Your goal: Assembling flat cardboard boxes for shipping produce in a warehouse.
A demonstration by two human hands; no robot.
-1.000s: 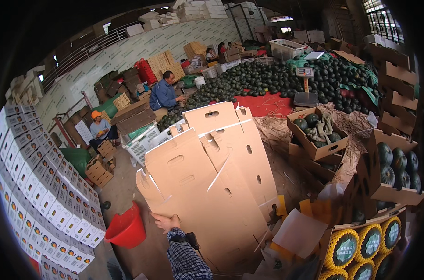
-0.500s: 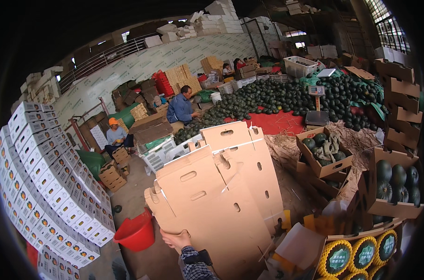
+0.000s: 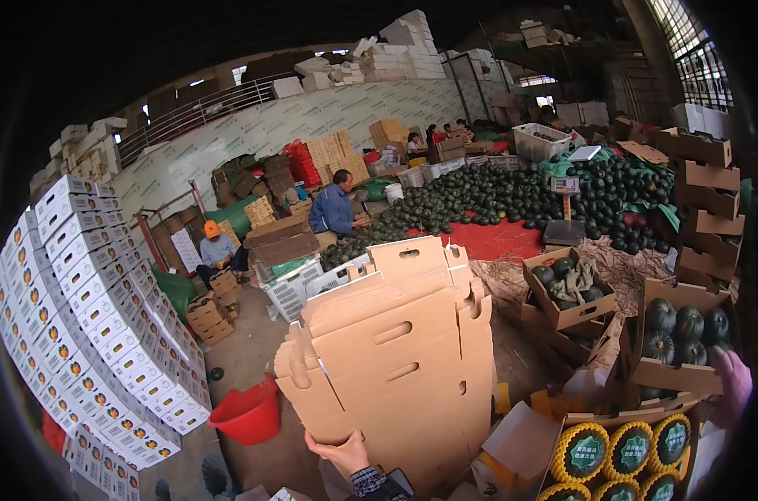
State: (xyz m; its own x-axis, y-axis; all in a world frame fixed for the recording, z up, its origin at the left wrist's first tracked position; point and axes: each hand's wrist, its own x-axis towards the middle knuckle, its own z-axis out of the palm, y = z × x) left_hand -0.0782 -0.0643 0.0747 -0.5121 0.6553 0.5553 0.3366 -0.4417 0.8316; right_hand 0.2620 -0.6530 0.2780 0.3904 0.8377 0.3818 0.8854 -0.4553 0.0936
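Note:
A thick stack of flattened cardboard boxes with oval handle slots stands on end in front of me. My left hand is closed around its lower left edge, thumb in front and fingers partly behind. At the far right my right hand, blurred, is beside the right corner of an open cardboard box of dark green squashes. Whether it touches the box, and how its fingers are set, I cannot make out. Below it, a box holds squashes in yellow foam nets with green labels.
White printed cartons rise in a tall stack on the left, near a red tub. Ahead are white plastic crates, a seated person in blue, a heap of squashes and a scale.
My right hand has come into view at the far right. The cardboard stack has turned and now stands more upright, with my left hand still on its edge. The view has shifted slightly.

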